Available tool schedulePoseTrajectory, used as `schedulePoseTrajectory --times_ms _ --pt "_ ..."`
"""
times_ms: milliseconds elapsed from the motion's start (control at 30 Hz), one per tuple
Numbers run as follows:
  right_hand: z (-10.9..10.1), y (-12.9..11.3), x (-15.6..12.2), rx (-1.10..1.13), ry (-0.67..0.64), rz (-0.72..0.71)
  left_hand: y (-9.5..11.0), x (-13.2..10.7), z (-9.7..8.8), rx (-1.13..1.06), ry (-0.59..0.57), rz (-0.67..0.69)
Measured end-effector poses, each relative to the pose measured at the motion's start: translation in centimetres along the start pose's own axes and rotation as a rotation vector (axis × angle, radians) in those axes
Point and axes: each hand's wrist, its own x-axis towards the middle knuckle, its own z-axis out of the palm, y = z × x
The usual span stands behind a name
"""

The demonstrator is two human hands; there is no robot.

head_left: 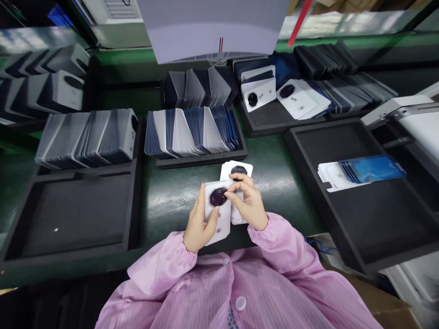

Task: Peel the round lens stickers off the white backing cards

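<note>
Left hand (pixel 200 227) grasps a white panel (pixel 223 224) by its edge, thumb on top; right hand (pixel 249 201) angles inward, fingertips pinched at the dark patch (pixel 217 197).

likely a factory: smock (pixel 212 288), trays (pixel 82 210), stacked panels (pixel 192 132)

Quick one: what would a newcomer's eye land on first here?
Probably the pink sleeves, low centre, with the left hand holding a white panel and the right hand at its dark patch. Next, the tightly packed row of blue and white panels in the black tray just beyond.
</note>
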Motion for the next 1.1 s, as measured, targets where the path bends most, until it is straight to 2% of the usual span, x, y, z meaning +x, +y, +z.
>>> schedulePoseTrajectory --times_ms 100,200,300,367,633,867,1100 --pt "0.2 -0.1 -0.3 -0.097 0.025 -0.133 0.2 0.1 0.0 -0.079 0.005 -0.077" --pt "0.6 -0.1 -0.7 -0.167 -0.003 -0.38 0.4 0.5 0.0 -0.236 0.044 -0.209" --pt "0.9 -0.1 -0.8 -0.123 -0.087 -0.577 0.6 1.0 -0.3 -0.326 0.088 -0.291" --pt "1.0 -0.1 -0.8 -0.078 -0.105 -0.64 0.7 1.2 -0.4 -0.352 0.095 -0.301" --pt "1.0 0.1 -0.8 0.007 -0.122 -0.728 1.0 1.3 -0.7 -0.416 0.092 -0.331" --pt "0.9 0.1 -0.8 -0.02 -0.119 -0.744 0.3 0.8 -0.5 -0.348 0.088 -0.246" --pt "0.9 0.1 -0.9 -0.023 -0.119 -0.761 0.5 0.6 -0.5 -0.261 0.103 -0.164"
